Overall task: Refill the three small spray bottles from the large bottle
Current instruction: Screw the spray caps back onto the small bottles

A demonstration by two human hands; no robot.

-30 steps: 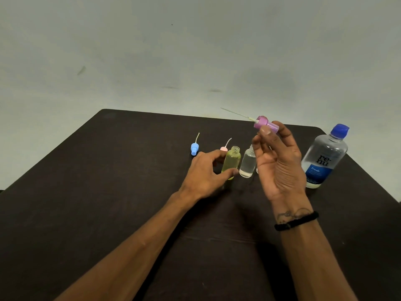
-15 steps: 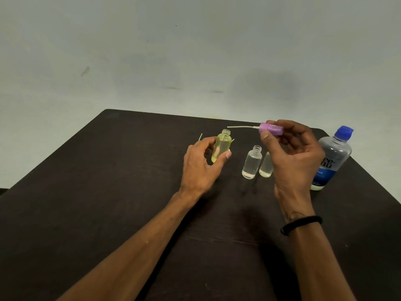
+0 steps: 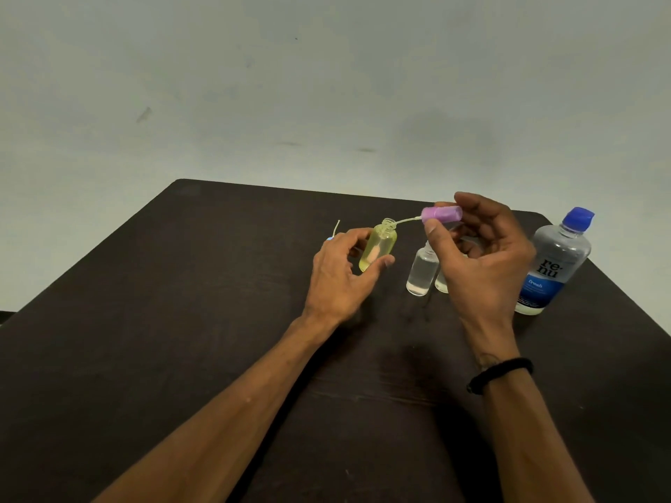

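Threading dip tube into yellow bottle (image 3: 377, 248): right hand (image 3: 483, 263) pinches purple spray cap (image 3: 441, 214), long axis near level, tube tip at the neck. Left hand (image 3: 341, 274) grips the tilted, translucent bottle, mid-table toward far edge. Clear bottle (image 3: 421, 272) and large bottle (image 3: 555, 263) stand rightward.

Plain room: dark table (image 3: 145, 357), bare wall (image 3: 326, 85).

I count three small spray bottles: one yellow (image 3: 377, 246), two clear (image 3: 421, 268) (image 3: 441, 283). One large bottle (image 3: 553, 263), two spray caps: purple (image 3: 441, 214), blue (image 3: 329, 238).
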